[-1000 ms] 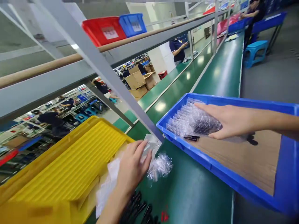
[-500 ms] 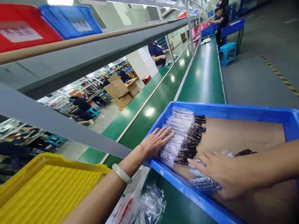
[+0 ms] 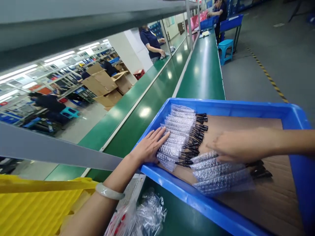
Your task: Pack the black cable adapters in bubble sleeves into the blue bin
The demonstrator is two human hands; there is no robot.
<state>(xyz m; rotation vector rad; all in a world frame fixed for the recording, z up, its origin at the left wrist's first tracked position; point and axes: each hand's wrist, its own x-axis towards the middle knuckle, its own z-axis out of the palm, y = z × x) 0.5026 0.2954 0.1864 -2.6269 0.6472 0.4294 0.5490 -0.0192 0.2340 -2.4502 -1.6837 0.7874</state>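
Note:
A blue tray lined with brown cardboard sits on the green belt. A neat row of bubble-wrapped black-tipped items lies along its left wall. My left hand, fingers stretched flat, presses against the left end of that row at the tray wall. My right hand is blurred by motion and rests on a few more wrapped items lying fanned out on the cardboard nearer to me. Its fingers look flat on them.
A yellow tray stands at the lower left. Crumpled clear bags lie on the belt by my left forearm. A grey frame bar crosses in front. Other workers stand far along the line, beside a blue stool.
My view has tilted down. My right hand has moved up and left over the loose wrapped items, which now lie spread in a fan. My left hand stays at the row's end.

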